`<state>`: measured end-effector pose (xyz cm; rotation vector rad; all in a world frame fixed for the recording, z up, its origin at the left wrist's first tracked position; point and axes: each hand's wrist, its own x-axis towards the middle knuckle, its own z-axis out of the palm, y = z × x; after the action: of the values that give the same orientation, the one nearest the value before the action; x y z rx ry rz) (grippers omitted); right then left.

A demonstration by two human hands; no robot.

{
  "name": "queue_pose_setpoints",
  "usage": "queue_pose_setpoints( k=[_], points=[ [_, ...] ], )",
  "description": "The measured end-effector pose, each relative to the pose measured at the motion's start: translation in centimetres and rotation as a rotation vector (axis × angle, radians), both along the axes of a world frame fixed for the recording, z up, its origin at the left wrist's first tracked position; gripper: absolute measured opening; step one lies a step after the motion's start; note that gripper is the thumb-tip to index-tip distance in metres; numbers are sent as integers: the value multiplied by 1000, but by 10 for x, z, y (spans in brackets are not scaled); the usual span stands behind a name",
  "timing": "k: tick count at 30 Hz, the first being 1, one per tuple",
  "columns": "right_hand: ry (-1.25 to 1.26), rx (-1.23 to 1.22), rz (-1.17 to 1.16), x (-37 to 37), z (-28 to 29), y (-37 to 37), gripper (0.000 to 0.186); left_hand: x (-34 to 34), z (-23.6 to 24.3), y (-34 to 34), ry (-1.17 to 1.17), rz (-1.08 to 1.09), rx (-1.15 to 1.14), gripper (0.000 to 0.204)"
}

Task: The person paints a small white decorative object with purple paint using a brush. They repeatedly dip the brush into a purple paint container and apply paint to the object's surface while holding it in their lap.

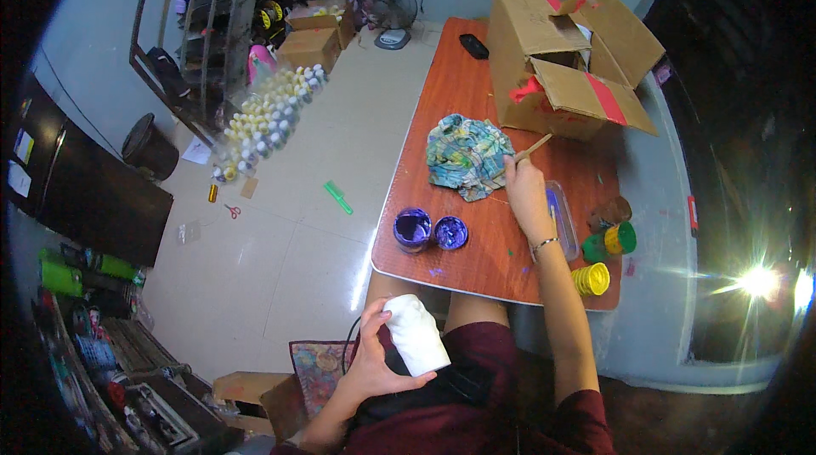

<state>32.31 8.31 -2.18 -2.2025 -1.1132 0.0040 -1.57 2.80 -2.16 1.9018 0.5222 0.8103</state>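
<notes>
Fingers of the left hand (374,361) are spread wide around a white piece (416,336), a pale, uneven cylinder, the thumb at its lower end and the others at its upper end; from where I sit, I see it tilted above the lap, just off the near edge of the counter (501,247). Fingers of the right hand (527,189) are closed in a pinch on a slim wooden stick (534,147), which I take for a brush handle. It is beside the crumpled checked cloth (467,156); I cannot tell whether its far end touches the fabric.

Near me on the counter stand an uncapped purple paint jar (414,243) and, just beside it, a purple-smeared lid (451,232). A clear tray (568,217) lies right of them, near a yellow jar (592,279).

I judge the step in hand to be readying or wiping the brush, since no colour shows on the side of the white piece I can see. My next move would call for loading the tip lightly and holding the piece steady by its ends.

As for writing, the cardboard box (518,73) carries marks too faint for me to read, and I can make out no label on the jars.
</notes>
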Motion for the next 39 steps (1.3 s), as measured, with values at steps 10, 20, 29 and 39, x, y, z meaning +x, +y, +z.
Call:
queue_pose_setpoints(
  k=[10, 20, 29, 39],
  points=[
    [47, 420, 543, -86, 70, -32, 13, -7, -12, 1, 20, 48, -42, 105],
    [-127, 241, 675, -108, 28, 0, 15, -9, -10, 2, 28, 59, -36, 104],
    [-110, 227, 653, -113, 28, 0, 13, -8, -11, 3, 36, 59, -20, 105],
    [442, 327, 427, -91, 48, -11, 14, -9, -14, 2, 0, 55, -39, 105]
  ],
)
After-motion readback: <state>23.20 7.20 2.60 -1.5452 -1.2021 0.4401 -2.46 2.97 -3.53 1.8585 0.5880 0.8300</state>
